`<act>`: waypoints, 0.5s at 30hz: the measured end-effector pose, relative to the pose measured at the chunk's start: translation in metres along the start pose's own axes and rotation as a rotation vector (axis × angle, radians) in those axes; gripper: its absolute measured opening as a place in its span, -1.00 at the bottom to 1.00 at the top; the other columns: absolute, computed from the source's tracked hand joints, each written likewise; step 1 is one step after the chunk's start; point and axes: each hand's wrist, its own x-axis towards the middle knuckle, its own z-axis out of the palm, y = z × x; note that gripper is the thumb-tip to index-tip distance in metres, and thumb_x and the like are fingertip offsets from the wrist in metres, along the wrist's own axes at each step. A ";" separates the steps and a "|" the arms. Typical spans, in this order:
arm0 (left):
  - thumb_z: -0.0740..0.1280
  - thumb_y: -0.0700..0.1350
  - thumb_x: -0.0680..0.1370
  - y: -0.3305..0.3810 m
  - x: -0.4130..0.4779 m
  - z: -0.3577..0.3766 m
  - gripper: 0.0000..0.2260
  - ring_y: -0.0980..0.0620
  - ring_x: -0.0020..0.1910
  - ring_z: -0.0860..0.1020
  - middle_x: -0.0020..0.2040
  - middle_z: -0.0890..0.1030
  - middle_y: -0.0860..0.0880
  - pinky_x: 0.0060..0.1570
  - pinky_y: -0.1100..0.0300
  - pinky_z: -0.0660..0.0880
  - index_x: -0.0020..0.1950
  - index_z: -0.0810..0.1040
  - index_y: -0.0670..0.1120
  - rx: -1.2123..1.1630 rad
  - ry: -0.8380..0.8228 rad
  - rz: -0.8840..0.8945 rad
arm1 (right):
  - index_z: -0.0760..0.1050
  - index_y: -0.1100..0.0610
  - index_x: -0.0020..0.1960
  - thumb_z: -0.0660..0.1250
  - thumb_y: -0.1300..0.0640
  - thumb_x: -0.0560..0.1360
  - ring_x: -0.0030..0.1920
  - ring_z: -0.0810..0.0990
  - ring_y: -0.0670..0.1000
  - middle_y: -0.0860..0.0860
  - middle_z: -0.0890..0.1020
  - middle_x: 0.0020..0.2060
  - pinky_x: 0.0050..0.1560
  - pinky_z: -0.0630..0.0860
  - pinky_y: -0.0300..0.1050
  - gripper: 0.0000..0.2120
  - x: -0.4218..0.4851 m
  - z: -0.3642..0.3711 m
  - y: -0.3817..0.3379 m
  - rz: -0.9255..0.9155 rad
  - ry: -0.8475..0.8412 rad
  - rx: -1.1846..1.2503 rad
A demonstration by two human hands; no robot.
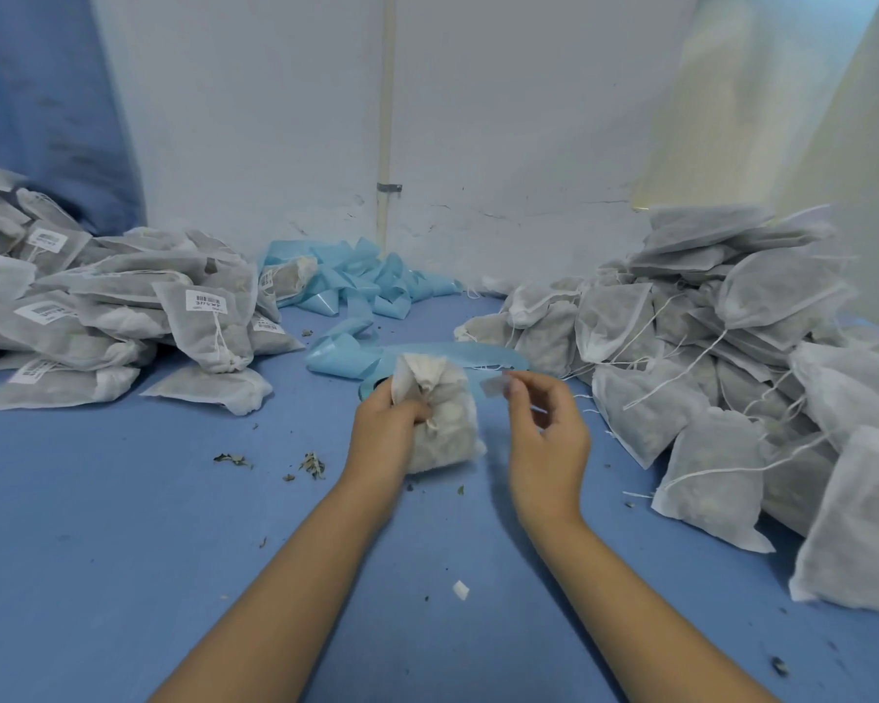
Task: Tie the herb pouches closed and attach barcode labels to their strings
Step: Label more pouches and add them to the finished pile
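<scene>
My left hand grips a white mesh herb pouch at its gathered neck, held above the blue surface at the centre. The pouch's neck is cinched and its string hangs by my fingers. My right hand is just right of the pouch, pinching a small pale label between thumb and forefinger. The label is blurred, so its print cannot be read.
A heap of labelled pouches lies at the left, a heap of unlabelled stringed pouches at the right. Curled blue backing strips pile against the white wall. Herb crumbs and a paper scrap dot the blue surface.
</scene>
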 end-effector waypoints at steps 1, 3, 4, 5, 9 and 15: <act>0.25 -0.38 0.47 0.002 -0.001 0.001 -0.74 0.13 -0.29 0.56 -0.30 0.62 0.09 -0.28 0.29 0.48 -0.21 0.55 -0.02 -0.041 0.016 -0.007 | 0.57 0.01 -0.06 0.30 0.23 0.55 -0.15 0.55 -0.22 -0.18 0.64 -0.13 -0.11 0.38 -0.46 -0.86 -0.004 0.002 -0.003 -0.076 -0.027 -0.018; 0.28 -0.35 0.49 0.003 -0.002 0.003 -0.73 0.01 -0.12 0.61 -0.11 0.66 0.00 -0.10 0.14 0.54 -0.13 0.58 0.03 -0.100 0.039 -0.020 | 0.57 0.02 -0.02 0.31 0.21 0.53 -0.11 0.55 -0.22 -0.14 0.63 -0.08 -0.04 0.40 -0.45 -0.87 -0.010 0.005 -0.007 -0.226 -0.071 -0.054; 0.29 -0.34 0.50 0.004 -0.003 0.003 -0.74 -0.04 -0.06 0.62 -0.05 0.66 -0.05 -0.03 0.06 0.55 -0.10 0.58 0.04 -0.120 0.049 -0.025 | 0.58 0.04 0.00 0.31 0.20 0.52 -0.09 0.56 -0.20 -0.13 0.62 -0.07 -0.01 0.41 -0.43 -0.88 -0.012 0.005 -0.008 -0.292 -0.095 -0.074; 0.29 -0.34 0.50 0.004 -0.003 0.004 -0.74 -0.09 -0.01 0.62 0.00 0.66 -0.09 0.03 0.00 0.56 -0.07 0.58 0.03 -0.141 0.058 -0.031 | 0.58 0.07 0.01 0.31 0.18 0.52 -0.08 0.56 -0.17 -0.12 0.61 -0.06 0.01 0.43 -0.40 -0.89 -0.013 0.006 -0.007 -0.354 -0.123 -0.100; 0.31 -0.33 0.50 0.006 -0.005 0.003 -0.78 -0.14 0.05 0.62 0.01 0.67 -0.13 0.12 -0.05 0.55 -0.02 0.60 -0.03 -0.217 0.077 -0.047 | 0.61 0.19 0.01 0.27 0.13 0.52 -0.01 0.57 -0.13 -0.13 0.60 -0.01 0.08 0.48 -0.28 -0.81 -0.017 0.007 -0.004 -0.506 -0.212 -0.183; 0.33 -0.31 0.51 0.005 -0.003 0.003 -0.79 -0.11 0.05 0.62 0.03 0.66 -0.13 0.14 -0.04 0.53 0.09 0.60 -0.11 -0.265 0.080 -0.061 | 0.62 0.24 -0.02 0.29 0.20 0.51 0.04 0.58 -0.08 0.00 0.65 0.01 0.14 0.45 -0.32 -0.83 -0.019 0.007 -0.004 -0.620 -0.259 -0.243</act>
